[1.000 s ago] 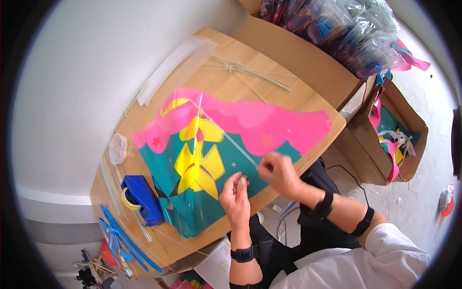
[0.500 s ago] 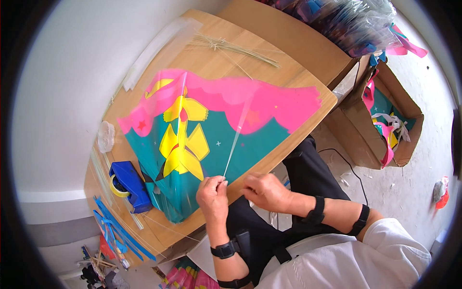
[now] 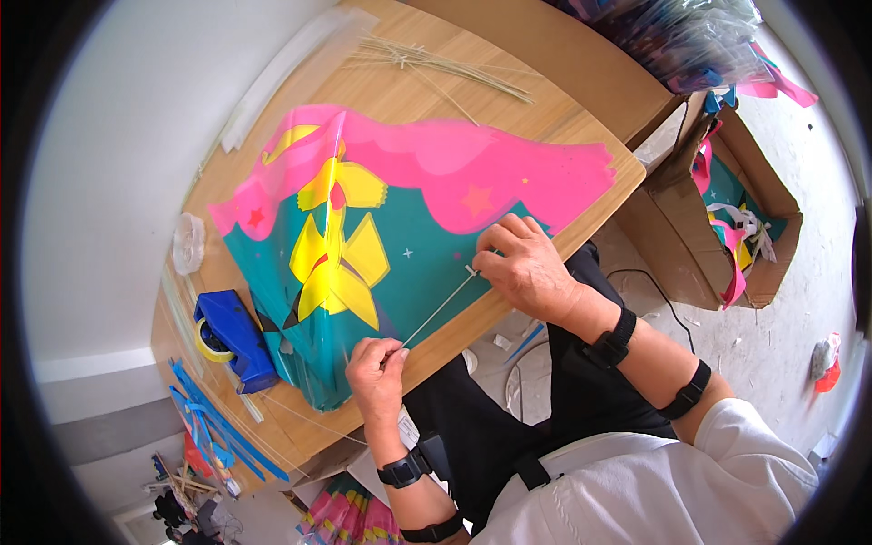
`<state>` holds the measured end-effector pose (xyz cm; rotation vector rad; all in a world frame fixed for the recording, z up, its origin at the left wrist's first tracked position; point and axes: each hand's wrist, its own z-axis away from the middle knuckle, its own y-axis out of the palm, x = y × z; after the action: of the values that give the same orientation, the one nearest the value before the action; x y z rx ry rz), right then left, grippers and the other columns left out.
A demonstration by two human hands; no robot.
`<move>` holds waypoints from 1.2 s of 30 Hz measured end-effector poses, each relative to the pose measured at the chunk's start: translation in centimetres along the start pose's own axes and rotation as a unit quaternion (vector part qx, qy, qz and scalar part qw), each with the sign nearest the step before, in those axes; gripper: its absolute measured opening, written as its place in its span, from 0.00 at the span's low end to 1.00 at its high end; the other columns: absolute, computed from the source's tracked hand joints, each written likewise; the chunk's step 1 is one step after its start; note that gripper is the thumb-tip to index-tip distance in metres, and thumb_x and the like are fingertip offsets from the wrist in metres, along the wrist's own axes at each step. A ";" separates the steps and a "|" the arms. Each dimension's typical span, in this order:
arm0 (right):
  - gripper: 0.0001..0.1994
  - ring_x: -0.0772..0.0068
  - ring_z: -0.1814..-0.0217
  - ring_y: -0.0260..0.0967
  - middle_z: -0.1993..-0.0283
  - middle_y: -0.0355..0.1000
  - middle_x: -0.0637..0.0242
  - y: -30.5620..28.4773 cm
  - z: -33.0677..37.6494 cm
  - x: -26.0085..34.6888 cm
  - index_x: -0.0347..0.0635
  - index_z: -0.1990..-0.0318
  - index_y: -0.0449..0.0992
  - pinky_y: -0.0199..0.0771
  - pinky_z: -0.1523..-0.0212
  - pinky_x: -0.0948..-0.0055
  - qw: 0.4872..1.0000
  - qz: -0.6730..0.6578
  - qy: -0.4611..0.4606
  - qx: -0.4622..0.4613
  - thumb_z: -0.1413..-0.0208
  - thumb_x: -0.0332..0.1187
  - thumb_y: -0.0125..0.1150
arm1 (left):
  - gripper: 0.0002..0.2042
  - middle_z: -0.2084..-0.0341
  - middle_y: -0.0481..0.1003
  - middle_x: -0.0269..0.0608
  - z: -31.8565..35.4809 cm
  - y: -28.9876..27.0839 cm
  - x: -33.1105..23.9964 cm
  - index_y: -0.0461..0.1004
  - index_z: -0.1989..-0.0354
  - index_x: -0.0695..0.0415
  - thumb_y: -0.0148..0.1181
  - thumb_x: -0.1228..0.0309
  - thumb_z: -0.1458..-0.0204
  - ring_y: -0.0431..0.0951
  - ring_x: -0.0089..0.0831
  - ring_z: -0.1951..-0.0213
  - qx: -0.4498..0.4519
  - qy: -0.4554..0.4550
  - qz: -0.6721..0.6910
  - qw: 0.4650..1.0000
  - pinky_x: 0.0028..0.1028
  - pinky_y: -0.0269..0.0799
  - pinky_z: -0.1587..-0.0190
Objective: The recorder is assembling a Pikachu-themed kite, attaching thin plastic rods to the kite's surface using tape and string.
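A pink and teal printed sheet (image 3: 436, 218) with yellow shapes lies across the wooden table, folded and glossy on its left side; it looks like a kite sail. Over its near edge runs a thin white rod (image 3: 440, 309), slanting up to the right between my hands. My left hand (image 3: 376, 371) pinches the lower end at the table's edge. Near the other end, my right hand (image 3: 525, 269) is closed with its fingers bent over the sheet. A small white piece (image 3: 470, 271) shows on the rod beside my right fingertips.
A blue tape dispenser (image 3: 234, 340) stands left of the sheet, with a clear round roll (image 3: 188, 243) behind it and blue strips (image 3: 213, 422) nearer. Thin rods (image 3: 445, 68) lie at the table's far side. An open carton (image 3: 656, 218) is on the floor at right.
My right hand has moved forward and right, onto the sheet, while my left has shifted slightly left. The rod now slants between both hands; before, it rose from the left hand, blurred.
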<state>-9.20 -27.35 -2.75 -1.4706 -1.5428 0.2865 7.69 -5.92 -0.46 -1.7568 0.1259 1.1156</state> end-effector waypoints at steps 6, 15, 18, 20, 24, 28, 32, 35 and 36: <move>0.03 0.67 0.63 0.63 0.72 0.64 0.69 0.6 0.0 0.0 0.46 0.78 0.71 0.60 0.60 0.66 1.000 -0.010 0.007 0.003 0.62 0.31 0.59 | 0.08 0.75 0.72 0.39 -0.2 0.8 -1.0 0.75 0.74 0.60 0.65 0.84 0.64 0.71 0.38 0.68 -0.024 0.086 -0.083 0.993 0.33 0.68 0.65; 0.03 0.69 0.64 0.63 0.71 0.65 0.72 0.5 0.7 0.2 0.46 0.77 0.72 0.59 0.58 0.67 0.998 -0.051 0.018 -0.015 0.62 0.29 0.61 | 0.08 0.76 0.72 0.40 -2.4 5.2 -3.4 0.73 0.74 0.61 0.64 0.85 0.63 0.72 0.37 0.69 -0.048 0.139 -0.043 0.988 0.32 0.67 0.65; 0.04 0.69 0.64 0.63 0.72 0.64 0.72 0.4 0.7 0.1 0.46 0.77 0.72 0.59 0.58 0.67 0.998 -0.057 0.021 -0.016 0.62 0.29 0.61 | 0.08 0.76 0.72 0.40 -2.9 6.0 -4.0 0.73 0.74 0.61 0.64 0.85 0.63 0.72 0.38 0.69 -0.050 0.152 -0.050 0.986 0.32 0.67 0.65; 0.04 0.69 0.64 0.63 0.72 0.64 0.72 0.4 0.7 0.1 0.46 0.78 0.72 0.59 0.58 0.67 0.998 -0.060 0.025 -0.014 0.62 0.29 0.62 | 0.08 0.76 0.72 0.40 -3.0 6.3 -4.3 0.73 0.75 0.61 0.64 0.85 0.63 0.72 0.38 0.69 -0.052 0.159 -0.056 0.984 0.33 0.67 0.65; 0.04 0.69 0.64 0.63 0.72 0.64 0.72 0.4 0.6 0.2 0.46 0.78 0.72 0.59 0.58 0.66 0.998 -0.060 0.028 -0.017 0.62 0.29 0.62 | 0.08 0.76 0.72 0.40 -3.2 6.6 -4.6 0.73 0.75 0.61 0.64 0.85 0.63 0.72 0.39 0.70 -0.055 0.164 -0.059 0.983 0.33 0.67 0.65; 0.05 0.68 0.64 0.63 0.72 0.64 0.72 0.4 0.6 0.2 0.47 0.78 0.71 0.58 0.58 0.67 0.998 -0.060 0.031 -0.019 0.62 0.29 0.62 | 0.08 0.76 0.72 0.39 -3.5 6.9 -4.8 0.73 0.75 0.61 0.64 0.85 0.63 0.72 0.39 0.70 -0.052 0.170 -0.057 0.982 0.33 0.67 0.66; 0.05 0.71 0.62 0.65 0.69 0.67 0.74 0.2 0.7 0.1 0.49 0.74 0.75 0.58 0.56 0.67 0.997 -0.057 0.047 0.019 0.58 0.30 0.65 | 0.09 0.76 0.72 0.36 -3.5 6.9 -4.8 0.73 0.75 0.58 0.65 0.83 0.64 0.72 0.38 0.70 -0.052 0.165 -0.069 0.982 0.34 0.67 0.66; 0.05 0.71 0.62 0.65 0.69 0.67 0.74 0.2 0.8 0.1 0.49 0.74 0.75 0.58 0.56 0.67 0.997 -0.055 0.048 0.016 0.58 0.30 0.65 | 0.08 0.76 0.72 0.37 -3.6 7.1 -4.9 0.73 0.75 0.58 0.65 0.83 0.63 0.72 0.38 0.70 -0.049 0.165 -0.061 0.983 0.34 0.67 0.66; 0.05 0.71 0.62 0.65 0.69 0.67 0.74 0.2 0.8 0.1 0.49 0.74 0.75 0.58 0.56 0.67 0.997 -0.055 0.048 0.016 0.58 0.30 0.65 | 0.08 0.76 0.72 0.37 -3.6 7.0 -5.0 0.73 0.75 0.58 0.65 0.83 0.63 0.72 0.38 0.70 -0.048 0.163 -0.060 0.984 0.34 0.67 0.66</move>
<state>-9.64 -26.89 -3.22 -1.3502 -1.5287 0.1722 3.28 -14.13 -1.43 -1.9967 0.1658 0.7514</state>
